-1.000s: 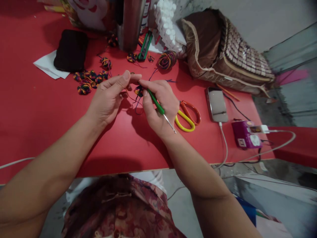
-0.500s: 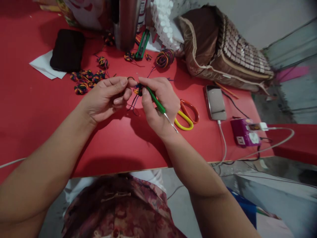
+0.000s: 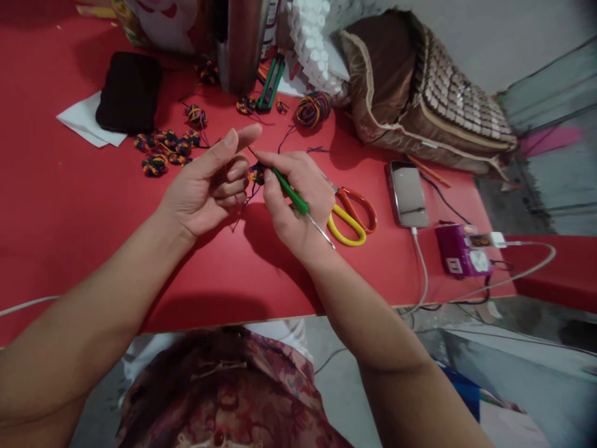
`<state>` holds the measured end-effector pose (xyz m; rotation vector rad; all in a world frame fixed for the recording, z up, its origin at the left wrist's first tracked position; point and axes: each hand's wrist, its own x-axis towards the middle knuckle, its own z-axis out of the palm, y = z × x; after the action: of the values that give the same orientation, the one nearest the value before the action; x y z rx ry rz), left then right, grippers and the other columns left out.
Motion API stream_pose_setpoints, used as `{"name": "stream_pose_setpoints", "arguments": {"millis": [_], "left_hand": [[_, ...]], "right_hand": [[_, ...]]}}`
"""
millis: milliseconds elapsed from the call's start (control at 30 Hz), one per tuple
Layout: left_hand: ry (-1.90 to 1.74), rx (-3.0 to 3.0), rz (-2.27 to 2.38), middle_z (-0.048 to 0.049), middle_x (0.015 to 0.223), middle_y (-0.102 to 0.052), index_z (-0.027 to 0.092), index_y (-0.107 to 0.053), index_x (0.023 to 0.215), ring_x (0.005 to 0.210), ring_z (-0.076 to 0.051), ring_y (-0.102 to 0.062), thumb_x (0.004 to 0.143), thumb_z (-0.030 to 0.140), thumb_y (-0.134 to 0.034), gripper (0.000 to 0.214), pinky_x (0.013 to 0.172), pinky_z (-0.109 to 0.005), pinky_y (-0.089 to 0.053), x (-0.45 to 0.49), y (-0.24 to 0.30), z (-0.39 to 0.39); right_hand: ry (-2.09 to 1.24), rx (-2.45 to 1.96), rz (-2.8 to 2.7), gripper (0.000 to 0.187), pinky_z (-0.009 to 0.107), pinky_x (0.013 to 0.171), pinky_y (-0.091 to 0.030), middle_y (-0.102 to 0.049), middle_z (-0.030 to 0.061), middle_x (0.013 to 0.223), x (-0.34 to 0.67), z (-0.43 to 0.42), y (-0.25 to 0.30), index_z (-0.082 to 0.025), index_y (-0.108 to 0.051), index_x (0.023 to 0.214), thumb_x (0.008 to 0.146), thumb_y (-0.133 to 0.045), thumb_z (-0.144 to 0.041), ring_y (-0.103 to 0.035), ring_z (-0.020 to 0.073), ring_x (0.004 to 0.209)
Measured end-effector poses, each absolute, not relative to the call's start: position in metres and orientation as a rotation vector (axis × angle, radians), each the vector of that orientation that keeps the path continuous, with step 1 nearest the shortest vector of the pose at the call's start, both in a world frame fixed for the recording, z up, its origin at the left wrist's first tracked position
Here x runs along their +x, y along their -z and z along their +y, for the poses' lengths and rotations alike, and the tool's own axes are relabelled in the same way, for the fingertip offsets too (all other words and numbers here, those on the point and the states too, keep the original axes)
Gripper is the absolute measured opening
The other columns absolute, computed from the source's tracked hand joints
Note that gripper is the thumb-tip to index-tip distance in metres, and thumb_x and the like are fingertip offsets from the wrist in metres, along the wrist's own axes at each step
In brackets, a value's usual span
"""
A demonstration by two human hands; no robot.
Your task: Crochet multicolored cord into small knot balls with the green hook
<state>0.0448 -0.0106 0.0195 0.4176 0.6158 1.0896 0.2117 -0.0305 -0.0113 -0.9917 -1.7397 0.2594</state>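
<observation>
My right hand [image 3: 298, 199] pinches a green-handled crochet hook [image 3: 291, 196], its metal end sticking out toward my wrist. The hook's tip is in a small multicoloured crochet piece [image 3: 255, 174] held between both hands above the red table [image 3: 69, 186]. My left hand [image 3: 209, 183] grips that piece with its lower fingers curled, forefinger stretched up with the dark yarn running over it. The yarn trails toward a multicoloured yarn ball [image 3: 312, 109] at the back.
Several finished crochet pieces [image 3: 163, 149] lie at the left by a black pouch [image 3: 129, 92] on white paper. Red-and-yellow scissors [image 3: 352, 218], a phone [image 3: 409, 193] on a cable, a purple power strip [image 3: 461, 249], a steel flask [image 3: 240, 43] and a brown cushion [image 3: 420, 93] sit around.
My left forefinger has lifted and stretched out, raising the yarn; the other fingers stay curled on the piece. The right hand with the hook has barely shifted.
</observation>
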Motion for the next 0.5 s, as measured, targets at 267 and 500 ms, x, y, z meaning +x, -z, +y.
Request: {"name": "stream_pose_setpoints", "arguments": {"millis": [267, 500], "left_hand": [[-1.202, 0.474, 0.652, 0.0075, 0.068, -0.059, 0.025, -0.088, 0.109, 0.051, -0.004, -0.049, 0.089, -0.003, -0.084, 0.035, 0.049, -0.013, -0.043, 0.063, -0.008, -0.024], [-1.281, 0.446, 0.709, 0.0034, 0.083, -0.077, 0.025, -0.088, 0.1, 0.076, -0.01, -0.069, 0.087, -0.011, -0.074, 0.041, 0.074, -0.02, -0.059, 0.063, -0.011, -0.023]], "right_hand": [[-0.261, -1.044, -1.69, 0.024, 0.058, 0.098, -0.066, -0.087, 0.0039, 0.114, 0.214, -0.029, 0.015, -0.043, -0.077, 0.12, 0.114, -0.055, -0.05, -0.08, 0.0344, 0.107], [-0.283, -1.103, -1.751, 0.032, 0.053, 0.101, -0.067, -0.088, 0.0035, 0.115, 0.215, -0.03, 0.016, -0.041, -0.078, 0.124, 0.114, -0.054, -0.06, -0.079, 0.0306, 0.109]]}}
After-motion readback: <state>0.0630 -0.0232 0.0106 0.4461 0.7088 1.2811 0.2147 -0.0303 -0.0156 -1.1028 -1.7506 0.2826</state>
